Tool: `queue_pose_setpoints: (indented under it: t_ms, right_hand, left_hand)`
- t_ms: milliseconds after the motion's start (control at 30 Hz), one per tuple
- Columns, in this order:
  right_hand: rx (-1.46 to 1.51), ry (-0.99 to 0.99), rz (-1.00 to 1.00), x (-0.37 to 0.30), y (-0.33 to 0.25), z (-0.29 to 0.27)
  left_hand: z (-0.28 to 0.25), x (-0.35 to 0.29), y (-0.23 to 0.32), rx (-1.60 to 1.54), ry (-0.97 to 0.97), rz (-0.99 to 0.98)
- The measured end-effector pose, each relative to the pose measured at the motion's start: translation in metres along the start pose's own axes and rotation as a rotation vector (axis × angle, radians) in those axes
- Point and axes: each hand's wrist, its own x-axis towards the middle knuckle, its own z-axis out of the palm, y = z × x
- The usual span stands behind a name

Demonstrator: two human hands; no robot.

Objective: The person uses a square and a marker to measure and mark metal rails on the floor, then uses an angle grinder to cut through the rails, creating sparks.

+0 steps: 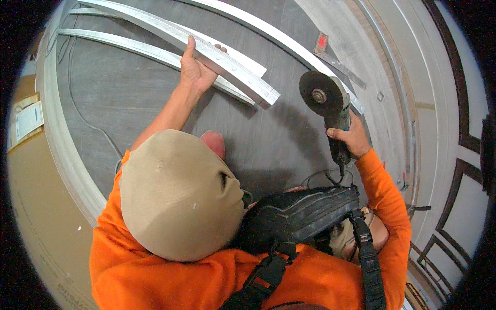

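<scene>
My left hand (198, 72) is wrapped round a pale metal stud (235, 70), thumb along its top, a little way back from the near end. That end points toward the right, raised above other metal profiles lying beneath. In my right hand (352, 136) is an angle grinder (337, 121), gripped by its body. Its dark cutting disc (321, 93) faces up and to the left, a short distance right of the stud's end and apart from it. The grinder's cord (341, 171) drops toward my lap. Whether the disc is spinning I cannot tell.
Further metal profiles (124, 44) lie on the grey floor (258, 134). Another long profile (268, 33) runs past on the far side. A square (338, 64) with a red part lies at the right. Flat cardboard (39, 206) is at the left, near a grey cable (85, 121).
</scene>
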Motion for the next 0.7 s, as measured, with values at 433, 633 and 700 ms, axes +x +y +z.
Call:
queue_pose_setpoints:
  t_ms: [433,633,700]
  right_hand:
    - [0.054,-0.08,-0.04,-0.017,-0.049,0.023]
    - [0.068,-0.099,-0.06,-0.023,-0.052,0.025]
    - [0.107,-0.093,-0.029,-0.021,-0.046,0.022]
  left_hand:
    - [0.007,0.016,-0.002,0.001,0.134,0.082]
    - [0.012,0.012,0.005,-0.018,0.188,0.092]
    - [0.011,0.014,0.004,-0.005,0.157,0.087]
